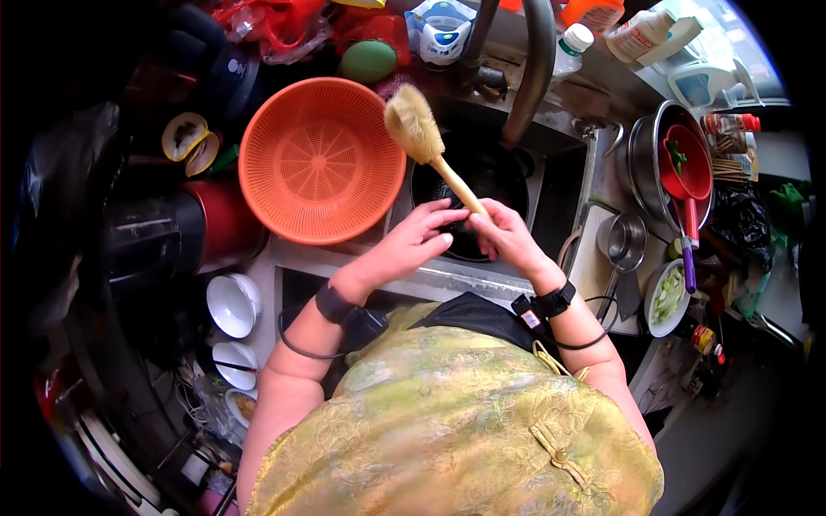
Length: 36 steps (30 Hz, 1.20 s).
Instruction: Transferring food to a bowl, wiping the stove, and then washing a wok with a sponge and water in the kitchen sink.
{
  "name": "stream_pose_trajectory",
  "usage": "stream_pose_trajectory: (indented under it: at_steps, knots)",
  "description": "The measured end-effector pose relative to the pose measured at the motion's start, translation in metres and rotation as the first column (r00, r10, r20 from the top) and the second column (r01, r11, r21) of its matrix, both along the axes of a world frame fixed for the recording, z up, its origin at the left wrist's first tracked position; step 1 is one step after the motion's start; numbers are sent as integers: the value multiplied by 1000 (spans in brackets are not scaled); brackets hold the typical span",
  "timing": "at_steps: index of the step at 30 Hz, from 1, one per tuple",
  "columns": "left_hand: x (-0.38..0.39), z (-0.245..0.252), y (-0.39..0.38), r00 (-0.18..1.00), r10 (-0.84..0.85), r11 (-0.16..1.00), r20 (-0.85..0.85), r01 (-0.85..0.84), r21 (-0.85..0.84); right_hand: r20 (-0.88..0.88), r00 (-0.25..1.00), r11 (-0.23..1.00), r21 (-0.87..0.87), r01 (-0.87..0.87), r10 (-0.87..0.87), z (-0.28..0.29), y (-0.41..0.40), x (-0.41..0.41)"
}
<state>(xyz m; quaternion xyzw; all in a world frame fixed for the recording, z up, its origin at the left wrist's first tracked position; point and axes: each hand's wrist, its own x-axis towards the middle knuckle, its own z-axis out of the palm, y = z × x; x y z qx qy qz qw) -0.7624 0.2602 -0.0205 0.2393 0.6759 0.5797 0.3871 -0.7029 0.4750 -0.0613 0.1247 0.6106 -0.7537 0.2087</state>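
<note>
My right hand (pixel 505 233) is closed around the lower end of the wooden handle of a brush (pixel 413 126). Its pale bristle head points up and to the left. Beside the handle is my left hand (pixel 423 231), fingers apart, its fingertips close to the handle; whether they touch it I cannot tell. Beneath both hands a dark round pan (pixel 481 174) lies in the metal sink (pixel 452 271). An orange plastic colander (pixel 319 161) stands left of the brush, partly over the sink's left side.
A metal faucet (pixel 532 71) arches over the sink's back. At right are a red plastic strainer (pixel 685 161) on metal bowls, a small metal ladle or pan (pixel 623 242) and a plate of cut vegetables (pixel 668 297). White bowls (pixel 232 306) stand at left, near a red and black appliance (pixel 219 226).
</note>
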Motion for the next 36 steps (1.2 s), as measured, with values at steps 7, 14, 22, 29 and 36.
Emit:
stream_pose_trajectory:
  at_steps: [7, 14, 22, 29, 36]
  knots:
    - [50, -33, -72, 783, -245, 723, -571, -245, -646, -151, 985, 456, 885, 94, 89, -68, 66, 46]
    - [75, -57, -79, 804, -244, 624, -541, -297, -723, 200, 971, 132, 967, -217, 134, -99, 61, 56]
    - [45, -53, -80, 707, 257, 917, 659, 37, -397, 31, 993, 490, 867, -83, 114, -162, 75, 36]
    - [33, -26, -84, 557, 330, 929, 762, -48, -367, 346, 838, -28, 929, -369, 422, -117, 19, 2]
    - [24, -32, -96, 389, 355, 935, 850, -126, -333, 242, 889, -28, 967, -252, 390, -131, 35, -6]
